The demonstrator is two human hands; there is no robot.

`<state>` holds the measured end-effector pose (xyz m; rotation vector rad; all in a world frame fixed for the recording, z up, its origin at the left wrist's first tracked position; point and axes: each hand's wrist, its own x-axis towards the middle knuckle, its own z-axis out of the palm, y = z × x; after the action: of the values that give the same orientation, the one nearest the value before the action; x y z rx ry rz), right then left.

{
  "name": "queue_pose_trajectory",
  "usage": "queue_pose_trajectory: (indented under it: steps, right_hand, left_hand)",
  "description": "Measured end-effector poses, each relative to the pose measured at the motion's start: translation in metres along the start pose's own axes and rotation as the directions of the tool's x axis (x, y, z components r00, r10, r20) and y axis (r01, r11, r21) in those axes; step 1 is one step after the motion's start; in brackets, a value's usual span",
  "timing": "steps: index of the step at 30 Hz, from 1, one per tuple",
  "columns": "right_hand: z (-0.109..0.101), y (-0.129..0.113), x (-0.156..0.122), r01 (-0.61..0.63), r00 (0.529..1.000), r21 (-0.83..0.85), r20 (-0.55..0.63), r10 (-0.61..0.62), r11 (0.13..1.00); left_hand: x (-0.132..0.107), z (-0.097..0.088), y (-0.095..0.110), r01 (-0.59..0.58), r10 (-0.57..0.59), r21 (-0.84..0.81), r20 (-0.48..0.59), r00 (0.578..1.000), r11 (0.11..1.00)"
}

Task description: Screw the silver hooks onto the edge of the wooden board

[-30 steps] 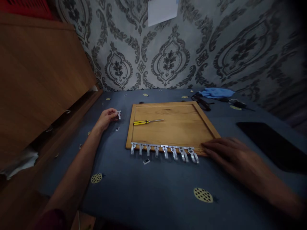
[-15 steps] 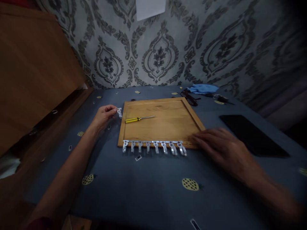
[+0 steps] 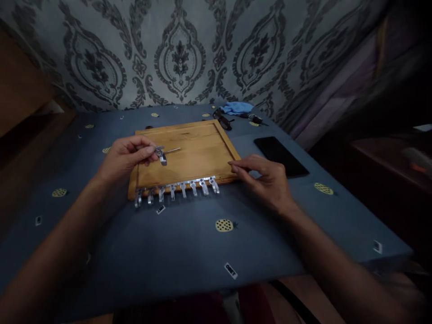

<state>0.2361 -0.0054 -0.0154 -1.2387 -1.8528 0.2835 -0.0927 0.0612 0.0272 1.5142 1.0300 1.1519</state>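
My left hand [image 3: 130, 155] pinches a small silver metal hook [image 3: 162, 156] above the left part of a framed wooden board [image 3: 199, 153]. Behind that hand lies a screwdriver; only its shaft [image 3: 173, 150] shows past the hook. Along the board's near edge runs a row of several silver hooks [image 3: 183, 189], their curved ends hanging toward me. My right hand [image 3: 261, 175] is at the board's near right corner, thumb and fingertips pressed together. A tiny dark tip shows at those fingers, too small to name.
A black flat tablet-like slab [image 3: 281, 155] lies right of the board. Dark glasses [image 3: 223, 120], a blue cloth [image 3: 236, 108] and a small dark item [image 3: 254, 119] sit behind it. The blue tablecloth [image 3: 182, 247] has a pineapple print. Patterned wallpaper [image 3: 180, 58] rises at the back.
My left hand has carried the hook rightward, from beside the board to over it, covering the screwdriver's handle. My right hand is now pinched at the corner. The view has turned right.
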Motion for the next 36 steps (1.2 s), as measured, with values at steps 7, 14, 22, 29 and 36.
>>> queue_pose_trajectory:
  steps: [7, 14, 22, 29, 36]
  right_hand:
    - [0.002, -0.021, -0.003, -0.215, 0.974, 0.354, 0.145, 0.173, 0.91]
    - [0.0, -0.042, -0.005, -0.422, 0.877, 0.57, 0.454, 0.157, 0.705]
    - [0.001, -0.052, -0.005, -0.672, 0.74, 0.709, 0.648, 0.178, 0.214]
    - [0.008, -0.057, -0.009, -0.588, 0.807, 0.763, 0.535, 0.25, 0.269]
    - [0.015, -0.06, -0.015, -0.412, 0.911, 0.726, 0.319, 0.262, 0.55]
  left_hand:
    - [-0.014, 0.051, 0.024, -0.058, 0.055, 0.008, 0.231, 0.971, 0.998]
    - [-0.027, 0.084, 0.034, 0.072, -0.052, -0.048, 0.335, 0.941, 0.996]
    - [-0.031, 0.091, 0.037, 0.028, -0.006, -0.06, 0.342, 0.94, 0.998]
    - [-0.035, 0.089, 0.033, 0.002, 0.027, -0.075, 0.391, 0.92, 0.997]
    - [-0.039, 0.084, 0.026, 0.073, -0.029, -0.105, 0.372, 0.928, 0.992]
